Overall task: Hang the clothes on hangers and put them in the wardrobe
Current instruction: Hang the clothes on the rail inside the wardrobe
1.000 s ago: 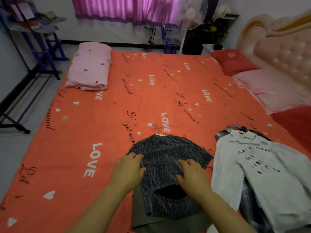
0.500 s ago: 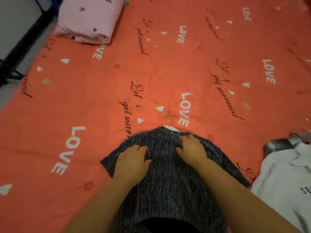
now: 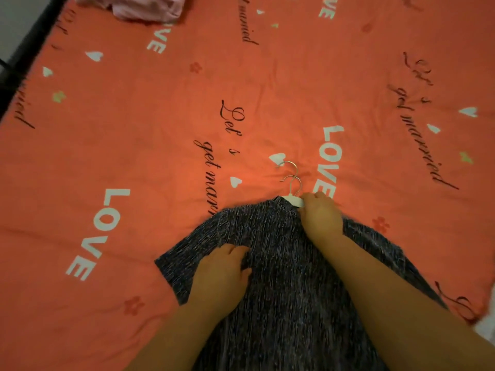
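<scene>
A dark speckled knit top (image 3: pixel 278 263) lies flat on the orange bed sheet (image 3: pixel 160 129), neck pointing away from me. Two metal hanger hooks (image 3: pixel 292 175) stick out past the neck, above a white hanger top (image 3: pixel 294 200). My right hand (image 3: pixel 320 216) is at the neck, its fingertips pinching the white hanger top. My left hand (image 3: pixel 222 271) rests on the top's left shoulder with fingers curled into the fabric.
A pink pillow (image 3: pixel 139 6) lies at the far left edge of the bed. A black metal rail (image 3: pixel 29 49) runs along the bed's left side. A bit of white garment (image 3: pixel 488 317) shows at the right edge.
The view has dipped closer to the bed. My right hand slid up from the top's chest to the hanger at the neck. My left hand stayed on the left shoulder.
</scene>
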A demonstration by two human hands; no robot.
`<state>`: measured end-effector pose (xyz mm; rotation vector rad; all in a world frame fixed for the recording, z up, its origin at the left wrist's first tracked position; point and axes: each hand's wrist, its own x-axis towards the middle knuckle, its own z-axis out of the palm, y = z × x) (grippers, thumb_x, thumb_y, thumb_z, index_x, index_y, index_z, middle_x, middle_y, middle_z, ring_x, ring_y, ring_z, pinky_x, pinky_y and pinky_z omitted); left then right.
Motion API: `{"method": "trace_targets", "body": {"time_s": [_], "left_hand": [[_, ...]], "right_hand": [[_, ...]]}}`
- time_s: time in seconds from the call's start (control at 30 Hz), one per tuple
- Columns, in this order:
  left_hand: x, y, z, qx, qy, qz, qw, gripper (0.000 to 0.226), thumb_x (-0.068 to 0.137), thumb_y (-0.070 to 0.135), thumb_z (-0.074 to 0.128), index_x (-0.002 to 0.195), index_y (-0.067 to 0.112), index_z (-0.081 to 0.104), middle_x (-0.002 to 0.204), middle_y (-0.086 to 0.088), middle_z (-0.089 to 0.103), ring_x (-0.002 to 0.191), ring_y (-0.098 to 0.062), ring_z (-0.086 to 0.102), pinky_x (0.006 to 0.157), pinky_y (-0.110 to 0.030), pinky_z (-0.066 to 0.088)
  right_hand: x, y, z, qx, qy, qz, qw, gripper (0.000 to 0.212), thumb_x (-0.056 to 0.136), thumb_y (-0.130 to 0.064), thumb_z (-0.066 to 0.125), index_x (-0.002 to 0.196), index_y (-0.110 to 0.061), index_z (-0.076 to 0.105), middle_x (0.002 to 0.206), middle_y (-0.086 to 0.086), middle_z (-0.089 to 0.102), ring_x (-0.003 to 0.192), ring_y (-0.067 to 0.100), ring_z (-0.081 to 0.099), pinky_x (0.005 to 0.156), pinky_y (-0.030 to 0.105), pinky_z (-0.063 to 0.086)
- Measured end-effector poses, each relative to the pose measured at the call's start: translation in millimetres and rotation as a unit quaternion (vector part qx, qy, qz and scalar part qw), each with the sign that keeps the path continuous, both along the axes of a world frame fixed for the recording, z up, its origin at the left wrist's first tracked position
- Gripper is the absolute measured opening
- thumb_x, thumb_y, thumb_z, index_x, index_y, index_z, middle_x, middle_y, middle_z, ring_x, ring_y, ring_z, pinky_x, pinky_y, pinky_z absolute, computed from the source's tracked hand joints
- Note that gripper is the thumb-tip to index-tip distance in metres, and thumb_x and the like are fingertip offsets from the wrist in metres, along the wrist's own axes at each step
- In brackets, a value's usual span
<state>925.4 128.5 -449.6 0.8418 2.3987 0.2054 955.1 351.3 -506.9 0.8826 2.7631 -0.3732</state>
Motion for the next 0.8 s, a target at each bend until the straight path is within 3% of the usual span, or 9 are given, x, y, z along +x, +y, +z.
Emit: {"method": "trace_targets", "body": {"time_s": [0.13, 0.27, 0.47, 0.6, 0.7, 0.8], "left_hand": [[-2, -8, 19, 0.037, 0.028, 0.018, 0.999, 0.048, 0.097, 0.039, 0.043, 0.142, 0.026, 0.032, 0.136, 0.004, 0.043, 0.12, -0.016, 0.043, 0.1, -0.031, 0.037], [0, -19, 56, 0.096, 0.071, 0.038, 0.992, 0.048, 0.096, 0.036, 0.044, 0.142, 0.025, 0.033, 0.134, 0.005, 0.043, 0.12, -0.015, 0.042, 0.099, -0.03, 0.036], [20, -63, 136, 0.213, 0.134, 0.069, 0.965, 0.047, 0.093, 0.032, 0.05, 0.138, 0.021, 0.041, 0.132, 0.003, 0.046, 0.12, -0.017, 0.041, 0.1, -0.032, 0.035], [44, -123, 199, 0.287, 0.192, 0.096, 0.934, 0.037, 0.09, 0.021, 0.057, 0.126, 0.014, 0.056, 0.12, -0.001, 0.059, 0.111, -0.023, 0.053, 0.095, -0.034, 0.037], [67, -193, 242, 0.302, 0.27, 0.131, 0.905, 0.035, 0.078, 0.02, 0.064, 0.111, 0.011, 0.067, 0.1, 0.0, 0.069, 0.092, -0.02, 0.065, 0.087, -0.031, 0.038], [97, -282, 286, 0.32, 0.303, 0.201, 0.875, 0.036, 0.078, 0.019, 0.063, 0.114, 0.014, 0.066, 0.099, 0.0, 0.069, 0.093, -0.023, 0.065, 0.088, -0.048, 0.047]], "right_hand": [[19, -10, 30, -0.011, 0.112, -0.008, 0.994, 0.021, 0.093, -0.013, 0.053, 0.111, -0.002, 0.058, 0.1, 0.017, 0.054, 0.085, 0.035, 0.053, 0.062, 0.034, 0.034], [41, -39, 86, -0.025, 0.179, 0.013, 0.983, 0.015, 0.089, -0.013, 0.062, 0.099, -0.004, 0.064, 0.094, 0.016, 0.056, 0.077, 0.037, 0.055, 0.055, 0.037, 0.04], [67, -122, 198, -0.013, 0.263, 0.098, 0.96, 0.018, 0.067, -0.001, 0.081, 0.076, -0.009, 0.068, 0.072, 0.008, 0.058, 0.053, 0.033, 0.055, 0.042, 0.031, 0.038], [81, -198, 278, -0.016, 0.311, 0.158, 0.937, 0.026, 0.059, 0.002, 0.083, 0.075, -0.012, 0.069, 0.071, 0.005, 0.061, 0.051, 0.03, 0.057, 0.043, 0.029, 0.043], [96, -269, 334, -0.029, 0.329, 0.205, 0.921, 0.026, 0.06, 0.001, 0.083, 0.075, -0.014, 0.07, 0.07, 0.001, 0.059, 0.05, 0.026, 0.055, 0.041, 0.026, 0.038], [109, -347, 382, -0.052, 0.345, 0.242, 0.905, 0.017, 0.074, -0.007, 0.076, 0.084, -0.018, 0.07, 0.079, -0.002, 0.058, 0.063, 0.023, 0.057, 0.048, 0.034, 0.041]]}}
